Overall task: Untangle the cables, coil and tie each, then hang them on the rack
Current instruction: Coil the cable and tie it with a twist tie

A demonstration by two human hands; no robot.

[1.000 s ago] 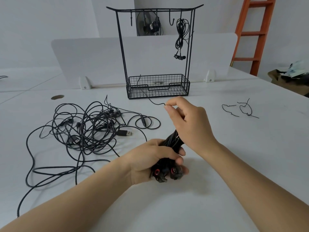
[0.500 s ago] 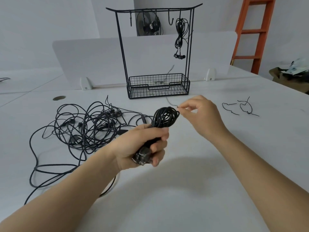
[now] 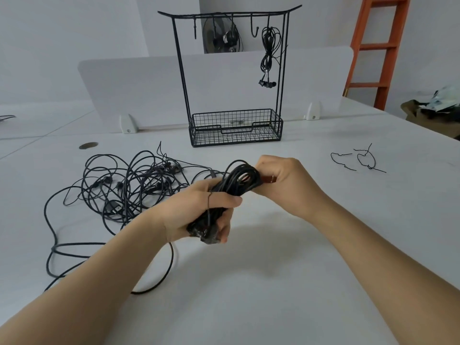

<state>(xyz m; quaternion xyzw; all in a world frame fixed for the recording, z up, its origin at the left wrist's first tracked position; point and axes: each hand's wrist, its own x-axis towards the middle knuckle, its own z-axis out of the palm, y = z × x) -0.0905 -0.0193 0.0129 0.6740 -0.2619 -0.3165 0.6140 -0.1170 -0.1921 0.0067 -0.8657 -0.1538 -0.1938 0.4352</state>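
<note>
1. Centre of the action: the coiled cable (image 3: pixel 240 179), a thick black bundle, is up off the bench (image 3: pixel 273 282), held between both hands in front of the rack.
2. The left hand (image 3: pixel 196 212) has its grip wrapped tight around the lower half of the bundle, fingers curled right round it. The dark plug end pokes out below the fist.
3. A thin tie wire (image 3: pixel 208 205) runs across that hand's forefinger and down over the bundle.
4. The right hand (image 3: pixel 286 180) meets the looped top end of the coil, its grip curled in and pinching there. Something small glints between thumb and finger, too small to tell what.
5. Left of the hands, the tangle of cables (image 3: pixel 129 188) sprawls on the bench, loops overlapping. One long strand trails toward the near edge under the left forearm.
6. Over on the right, well apart from the hands, two loose ties (image 3: pixel 358 159) lie bent on the bench.
7. At the back stands the black wire rack (image 3: pixel 182 70), with hooks along its top bar and a mesh basket (image 3: pixel 236 131) at its foot.
8. One tied cable (image 3: pixel 268 51) hangs from the hook nearest the right post, earbuds dangling at the bottom.
9. Behind the rack are a white divider panel (image 3: pixel 124 90) and a fan (image 3: pixel 221 38), with an orange ladder (image 3: pixel 380 46) off to the right.
</note>
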